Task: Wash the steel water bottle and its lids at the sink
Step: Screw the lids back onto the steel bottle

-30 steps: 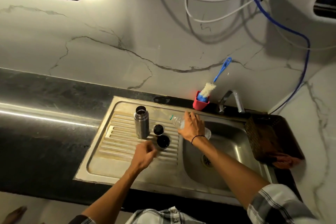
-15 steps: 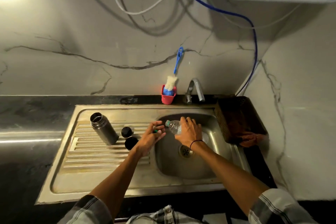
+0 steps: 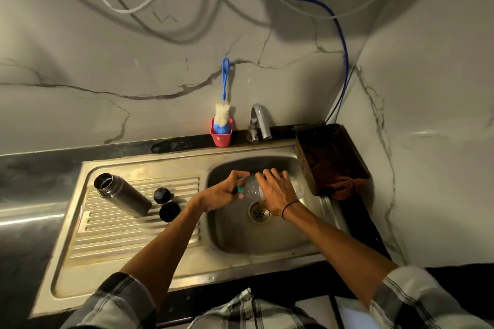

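The steel water bottle [image 3: 121, 194] stands open-mouthed on the ribbed drainboard [image 3: 139, 227] left of the basin. Its two black lids [image 3: 162, 195] [image 3: 169, 211] sit just right of it. Over the sink basin [image 3: 256, 232] my right hand [image 3: 275, 192] grips a clear plastic bottle [image 3: 252, 191] lying sideways. My left hand [image 3: 227, 192] pinches that bottle's green cap [image 3: 240, 190] at its neck.
A blue-handled bottle brush [image 3: 224, 104] stands in a red cup [image 3: 222, 136] behind the sink, beside the steel tap [image 3: 260, 121]. A dark basket [image 3: 331, 157] with an orange cloth [image 3: 344, 187] sits at the basin's right edge. Cables hang on the marble wall.
My left hand moved from the drainboard near the lids to the plastic bottle's neck and took hold of its cap. The bottle came over the basin. The view swung right.
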